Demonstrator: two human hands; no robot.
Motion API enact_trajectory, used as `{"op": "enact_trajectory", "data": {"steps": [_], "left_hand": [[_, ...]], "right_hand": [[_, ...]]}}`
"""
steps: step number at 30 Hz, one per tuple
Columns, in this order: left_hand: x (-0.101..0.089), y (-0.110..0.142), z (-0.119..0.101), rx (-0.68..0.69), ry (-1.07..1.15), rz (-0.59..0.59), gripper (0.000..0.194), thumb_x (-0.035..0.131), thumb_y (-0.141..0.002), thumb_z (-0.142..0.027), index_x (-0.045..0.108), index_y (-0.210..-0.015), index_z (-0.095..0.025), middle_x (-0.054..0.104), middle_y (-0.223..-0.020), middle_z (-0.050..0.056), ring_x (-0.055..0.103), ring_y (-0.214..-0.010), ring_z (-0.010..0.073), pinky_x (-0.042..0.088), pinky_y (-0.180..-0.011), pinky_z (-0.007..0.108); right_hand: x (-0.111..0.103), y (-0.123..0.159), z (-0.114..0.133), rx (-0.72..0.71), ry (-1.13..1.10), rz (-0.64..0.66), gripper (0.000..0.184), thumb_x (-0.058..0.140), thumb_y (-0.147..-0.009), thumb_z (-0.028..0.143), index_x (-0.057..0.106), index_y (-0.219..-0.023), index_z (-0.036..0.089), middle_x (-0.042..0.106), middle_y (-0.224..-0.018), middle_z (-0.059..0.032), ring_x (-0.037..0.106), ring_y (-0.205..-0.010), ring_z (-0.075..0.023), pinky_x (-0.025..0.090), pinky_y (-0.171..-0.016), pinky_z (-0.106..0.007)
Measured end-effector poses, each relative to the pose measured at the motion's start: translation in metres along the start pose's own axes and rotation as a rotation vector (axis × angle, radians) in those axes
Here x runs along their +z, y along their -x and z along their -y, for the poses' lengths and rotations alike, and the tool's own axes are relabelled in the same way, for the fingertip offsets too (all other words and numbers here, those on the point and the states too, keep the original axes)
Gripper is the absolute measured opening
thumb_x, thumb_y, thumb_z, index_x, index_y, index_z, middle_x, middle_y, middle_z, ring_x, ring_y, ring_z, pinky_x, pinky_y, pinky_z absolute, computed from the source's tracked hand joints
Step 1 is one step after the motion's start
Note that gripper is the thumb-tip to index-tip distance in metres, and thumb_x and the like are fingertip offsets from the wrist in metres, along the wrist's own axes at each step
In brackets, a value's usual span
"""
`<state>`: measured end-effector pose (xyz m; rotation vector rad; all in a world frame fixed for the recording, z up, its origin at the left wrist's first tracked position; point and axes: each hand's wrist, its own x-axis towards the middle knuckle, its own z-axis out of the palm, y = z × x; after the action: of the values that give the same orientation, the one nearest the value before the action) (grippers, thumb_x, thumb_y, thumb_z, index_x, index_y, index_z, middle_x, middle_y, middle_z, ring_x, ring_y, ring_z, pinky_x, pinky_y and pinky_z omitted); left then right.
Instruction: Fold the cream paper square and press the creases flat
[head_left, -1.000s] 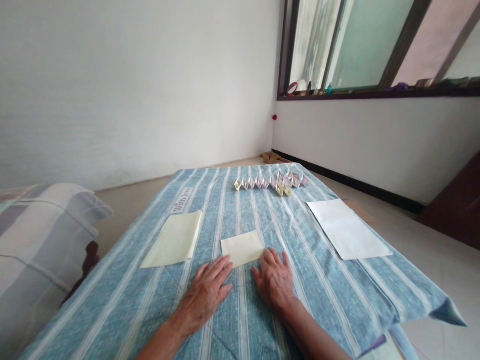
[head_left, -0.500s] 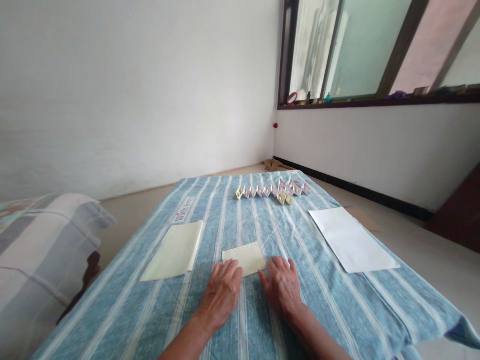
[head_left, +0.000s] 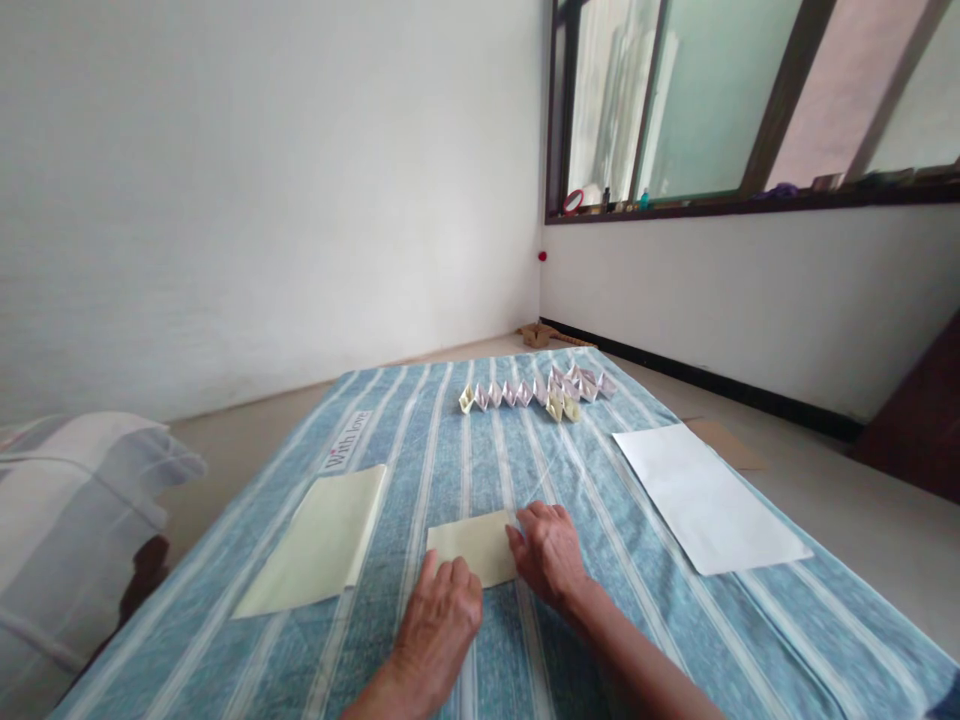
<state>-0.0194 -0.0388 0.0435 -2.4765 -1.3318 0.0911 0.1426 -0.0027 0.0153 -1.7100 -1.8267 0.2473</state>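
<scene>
A small pale yellow sheet of paper (head_left: 480, 545), apparently folded, lies on the striped cloth in front of me. My left hand (head_left: 442, 605) rests palm down at its near left corner, fingers extended and touching the paper. At the right edge, my right hand (head_left: 550, 550) has its thumb and fingertips closed together on the paper's far right corner. How much of the corner sits between those fingertips is partly hidden. Further off stand several folded paper shapes (head_left: 517, 394) in pale purple and yellow, lined up in a row.
Larger yellow sheets (head_left: 319, 540) lie to the left, and white sheets (head_left: 705, 495) lie to the right. A blue striped cloth (head_left: 405, 440) covers the table. Beside it on the left is a bed corner (head_left: 82, 510). A window (head_left: 720, 100) is at the upper right.
My right hand has moved from the paper's near right side up to its far right corner. My left hand stays at the near left part. The view has shifted slightly.
</scene>
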Motion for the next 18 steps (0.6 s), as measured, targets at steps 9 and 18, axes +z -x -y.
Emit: {"op": "enact_trajectory", "data": {"steps": [9, 18], "left_hand": [[0.018, -0.015, 0.054, 0.078, 0.120, -0.660, 0.032, 0.037, -0.090, 0.001, 0.060, -0.079, -0.017, 0.072, -0.091, 0.010, 0.069, -0.083, 0.0205, 0.041, -0.100, 0.050], [-0.001, -0.053, 0.065, -0.028, 0.331, -0.958, 0.018, 0.050, -0.087, -0.002, 0.056, -0.091, -0.019, 0.070, -0.109, 0.013, 0.065, -0.103, 0.0232, 0.044, -0.101, 0.047]], "right_hand": [[0.014, -0.060, -0.015, 0.129, -0.581, -0.001, 0.029, 0.051, -0.088, 0.034, 0.067, -0.072, 0.016, 0.064, -0.075, -0.0050, 0.062, -0.080, -0.0207, 0.045, -0.075, -0.032], [0.022, -0.079, -0.026, 0.237, -1.372, 0.336, 0.063, 0.074, -0.069, 0.058, 0.063, -0.114, 0.016, 0.069, -0.101, -0.0110, 0.069, -0.078, -0.0221, 0.052, -0.067, -0.034]]}}
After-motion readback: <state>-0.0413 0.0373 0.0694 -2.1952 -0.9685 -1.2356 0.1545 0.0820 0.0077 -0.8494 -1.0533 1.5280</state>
